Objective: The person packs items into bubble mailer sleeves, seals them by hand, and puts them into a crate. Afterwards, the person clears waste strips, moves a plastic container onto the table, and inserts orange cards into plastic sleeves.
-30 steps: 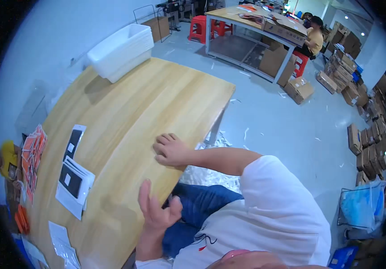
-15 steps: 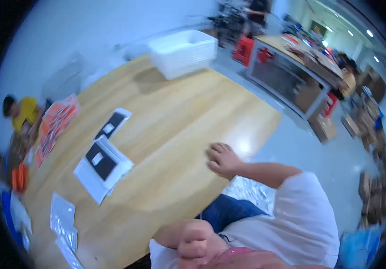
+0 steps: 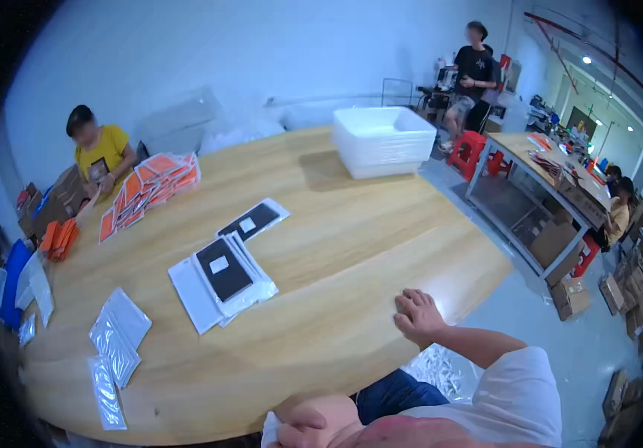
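Observation:
My right hand [image 3: 418,313] rests palm down near the table's right edge, open, with its fingers slightly bent and nothing in it. Low in the picture, by my chin and a white sleeve, my left hand [image 3: 303,424] is closed, with its fingers curled and no object visible in it. Left of my right hand lies a stack of white packets with a black panel on top [image 3: 223,270]. Another black panel in a clear sleeve [image 3: 254,218] lies just behind it. Clear plastic packets [image 3: 118,340] lie at the near left of the wooden table [image 3: 351,276].
Nested white bins [image 3: 382,145] stand at the table's back edge. Orange packets [image 3: 150,183] are heaped at the back left, where a person in yellow [image 3: 105,153] sits. Another person [image 3: 475,71] stands behind. A second table [image 3: 519,149], red stools [image 3: 467,151] and cardboard boxes [image 3: 571,297] are at right.
The view has swung left and up, bringing more of the table and the standing person into view. My left hand has gone from raised, fingers apart, to closed by my chin. My right hand stays on the table.

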Tool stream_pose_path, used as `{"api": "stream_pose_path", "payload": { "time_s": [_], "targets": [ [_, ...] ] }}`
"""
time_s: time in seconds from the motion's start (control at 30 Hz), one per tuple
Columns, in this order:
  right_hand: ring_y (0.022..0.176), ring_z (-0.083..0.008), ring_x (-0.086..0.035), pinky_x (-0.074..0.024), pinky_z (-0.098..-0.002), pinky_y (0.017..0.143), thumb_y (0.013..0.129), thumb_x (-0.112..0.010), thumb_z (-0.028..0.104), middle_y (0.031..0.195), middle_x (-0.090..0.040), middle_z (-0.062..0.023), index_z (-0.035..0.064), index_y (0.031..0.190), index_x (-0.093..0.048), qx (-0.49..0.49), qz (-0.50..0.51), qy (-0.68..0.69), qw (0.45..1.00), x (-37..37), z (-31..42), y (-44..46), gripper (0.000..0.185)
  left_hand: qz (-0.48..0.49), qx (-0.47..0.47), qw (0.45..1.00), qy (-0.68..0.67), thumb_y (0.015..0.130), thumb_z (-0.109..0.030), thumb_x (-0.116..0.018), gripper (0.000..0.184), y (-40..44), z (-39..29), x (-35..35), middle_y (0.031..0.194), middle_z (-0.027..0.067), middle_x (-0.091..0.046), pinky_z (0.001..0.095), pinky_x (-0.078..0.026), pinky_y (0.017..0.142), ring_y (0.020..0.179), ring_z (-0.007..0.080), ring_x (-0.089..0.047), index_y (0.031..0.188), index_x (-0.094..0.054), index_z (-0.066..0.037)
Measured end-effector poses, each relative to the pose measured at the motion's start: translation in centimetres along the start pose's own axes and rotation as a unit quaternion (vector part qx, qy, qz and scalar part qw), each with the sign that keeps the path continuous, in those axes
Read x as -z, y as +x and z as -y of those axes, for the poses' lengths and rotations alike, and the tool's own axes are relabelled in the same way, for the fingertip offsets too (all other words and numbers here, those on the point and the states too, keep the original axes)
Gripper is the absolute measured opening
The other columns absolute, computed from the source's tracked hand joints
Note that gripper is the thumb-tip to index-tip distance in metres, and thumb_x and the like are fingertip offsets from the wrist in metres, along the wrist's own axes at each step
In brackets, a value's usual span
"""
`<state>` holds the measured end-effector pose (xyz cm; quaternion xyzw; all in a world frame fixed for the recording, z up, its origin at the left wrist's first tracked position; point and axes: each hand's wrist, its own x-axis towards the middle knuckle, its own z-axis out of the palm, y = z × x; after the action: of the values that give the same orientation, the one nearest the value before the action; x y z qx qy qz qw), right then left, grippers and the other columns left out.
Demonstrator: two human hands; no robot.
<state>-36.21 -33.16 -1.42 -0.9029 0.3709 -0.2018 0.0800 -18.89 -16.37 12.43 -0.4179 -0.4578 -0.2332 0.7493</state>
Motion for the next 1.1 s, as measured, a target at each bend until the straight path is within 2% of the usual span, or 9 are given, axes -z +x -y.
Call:
{"api": "stream_pose_path", "payload": {
  "time_s": [0.1, 0.17, 0.27, 0.3, 0.53, 0.63, 0.77, 1.1],
  "targets": [
    [0.118, -0.0341, -0.044, -0.0326, -0.0438, 0.1, 0.083, -0.052, 0.037, 0.126, -0.048, -0.0178, 0.0055, 0.116, -0.055, 0.003, -0.021, -0.002, 1.0, -0.4, 0.1, 0.2, 0.046, -0.031, -0.095, 0.977, 0.187, 0.098, -0.031, -0.037, 0.028, 0.6, 1.4, -0.6, 0.091, 0.0152, -0.053, 0.0386, -0.043, 0.063, 0.068, 0.0248, -0.048, 0.099, -0.055, -0.01],
    [0.118, -0.0341, -0.043, -0.0324, -0.0438, 0.1, 0.083, -0.051, 0.037, 0.126, -0.048, -0.0177, 0.0056, 0.116, -0.055, 0.006, -0.015, 0.001, 1.0, -0.5, 0.0, 0.1, 0.046, -0.034, -0.16, 0.941, 0.295, 0.099, -0.031, -0.035, 0.029, 1.7, 2.4, -0.5, 0.089, 0.0153, -0.053, 0.0385, -0.043, 0.061, 0.066, 0.0246, -0.047, 0.097, -0.055, -0.01],
    [0.118, -0.0341, -0.043, -0.0317, -0.0439, 0.1, 0.083, -0.051, 0.038, 0.126, -0.048, -0.0173, 0.006, 0.117, -0.054, 0.002, 0.005, -0.019, 1.0, -0.3, -0.5, 0.3, 0.047, -0.039, -0.266, 0.858, 0.439, 0.1, -0.032, -0.033, 0.032, 3.6, 2.8, -0.5, 0.086, 0.0154, -0.051, 0.0383, -0.042, 0.059, 0.062, 0.0242, -0.045, 0.093, -0.055, -0.01],
    [0.118, -0.0341, -0.043, -0.0317, -0.0439, 0.1, 0.083, -0.051, 0.038, 0.126, -0.048, -0.0173, 0.006, 0.117, -0.054, 0.002, 0.0, -0.022, 1.0, -0.1, -0.6, 0.5, 0.047, -0.037, -0.267, 0.859, 0.434, 0.1, -0.032, -0.033, 0.032, 3.5, 2.8, -0.5, 0.086, 0.0154, -0.051, 0.0383, -0.042, 0.059, 0.062, 0.0242, -0.045, 0.093, -0.055, -0.01],
    [0.119, -0.0345, -0.043, -0.0313, -0.0445, 0.101, 0.083, -0.053, 0.038, 0.127, -0.048, -0.0172, 0.0053, 0.118, -0.054, -0.005, 0.001, -0.005, 1.0, -0.1, -0.7, 0.1, 0.048, -0.024, -0.152, 0.863, 0.48, 0.099, -0.032, -0.031, 0.033, 2.5, 1.5, -1.5, 0.096, 0.0113, -0.054, 0.0375, -0.043, 0.061, 0.07, 0.0225, -0.047, 0.106, -0.053, -0.008],
    [0.119, -0.0348, -0.044, -0.0323, -0.045, 0.1, 0.082, -0.055, 0.035, 0.127, -0.049, -0.0171, 0.0043, 0.118, -0.054, 0.013, -0.011, -0.006, 1.0, -0.2, -0.4, 0.3, 0.048, -0.006, -0.106, 0.856, 0.506, 0.099, -0.033, -0.031, 0.036, 2.6, 0.6, -1.8, 0.1, 0.0096, -0.055, 0.0372, -0.043, 0.062, 0.073, 0.0217, -0.048, 0.111, -0.052, -0.007],
    [0.119, -0.0335, -0.043, -0.031, -0.0442, 0.101, 0.082, -0.054, 0.037, 0.126, -0.048, -0.0171, 0.0065, 0.117, -0.054, -0.021, 0.011, -0.008, 1.0, 0.8, 0.7, 0.5, 0.047, 0.038, -0.065, 0.83, 0.553, 0.098, -0.033, -0.03, 0.04, 3.4, -1.0, -2.0, 0.106, 0.0073, -0.056, 0.0368, -0.044, 0.064, 0.077, 0.0207, -0.049, 0.119, -0.051, -0.006],
    [0.118, -0.0343, -0.044, -0.0312, -0.0447, 0.101, 0.082, -0.053, 0.036, 0.124, -0.05, -0.0176, 0.0057, 0.116, -0.055, -0.004, -0.003, 0.006, 1.0, 0.3, 0.1, 0.5, 0.046, -0.006, -0.016, 0.841, 0.541, 0.098, -0.032, -0.033, 0.037, 2.6, -2.5, -2.3, 0.093, 0.0127, -0.06, 0.0375, -0.046, 0.066, 0.072, 0.0227, -0.054, 0.109, -0.055, -0.005]
  ]
}}
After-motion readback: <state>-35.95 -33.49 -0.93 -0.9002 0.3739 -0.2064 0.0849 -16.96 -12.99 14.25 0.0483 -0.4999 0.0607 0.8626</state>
